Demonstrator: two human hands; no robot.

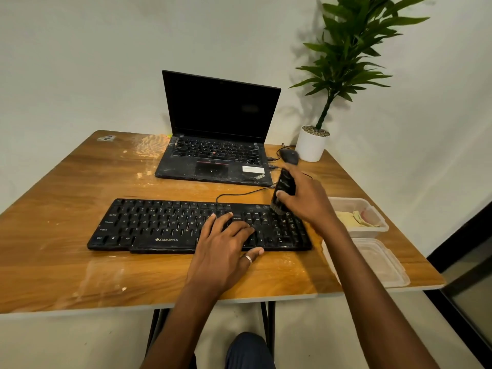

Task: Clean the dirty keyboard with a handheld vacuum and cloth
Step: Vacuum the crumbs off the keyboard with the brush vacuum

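A black wired keyboard [149, 225] lies across the middle of the wooden table [66, 262]. My left hand [223, 249] rests flat on its right-centre keys, fingers spread, a ring on the thumb. My right hand [308, 198] grips a small black handheld vacuum [285, 185], held upright with its brush end down on the keyboard's top right corner, above the number pad. A yellowish cloth [354, 218] lies in a clear plastic tub [372, 227] at the table's right edge.
An open black laptop [215, 155] stands behind the keyboard, a black mouse [290, 156] and a white potted plant [311, 145] to its right. A clear lid [378, 265] lies near the front right corner. White wall behind.
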